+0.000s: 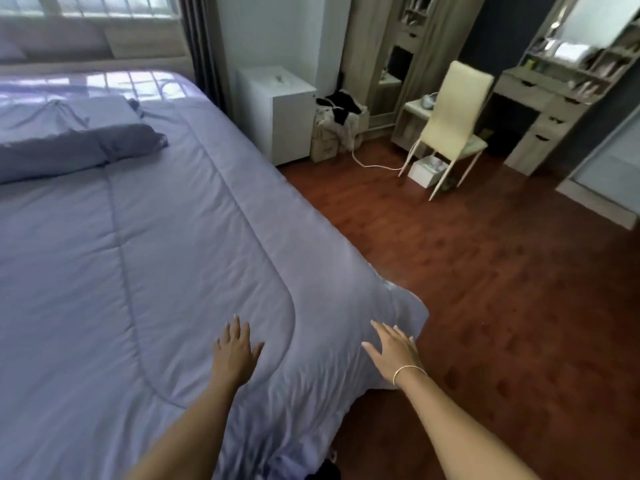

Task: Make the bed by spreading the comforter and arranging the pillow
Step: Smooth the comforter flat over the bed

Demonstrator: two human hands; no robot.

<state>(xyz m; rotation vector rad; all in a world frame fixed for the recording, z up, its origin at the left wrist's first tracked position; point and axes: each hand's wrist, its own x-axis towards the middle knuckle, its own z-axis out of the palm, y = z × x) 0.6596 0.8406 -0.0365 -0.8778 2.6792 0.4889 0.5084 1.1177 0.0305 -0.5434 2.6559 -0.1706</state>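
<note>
Nearest the camera, two bare forearms reach over the foot corner of the bed. The left hand (235, 348) lies flat on the comforter (166, 244), fingers straight and spread, gripping nothing. To its right, the right hand (393, 348) rests just as flat and released near the comforter's corner (410, 311), which juts past the mattress edge over the floor (485, 271).

The comforter covers nearly the whole bed, with light wrinkles near the hands. Far up on the left lies a dark bolster (79, 150), and behind it a pale pillow (69, 114).

The quilted fabric looks soft, limp and fairly light; it should slide easily and crease under a push. Best held by pinching the corner or hem and tugging, then smoothing with flat palms.
</note>
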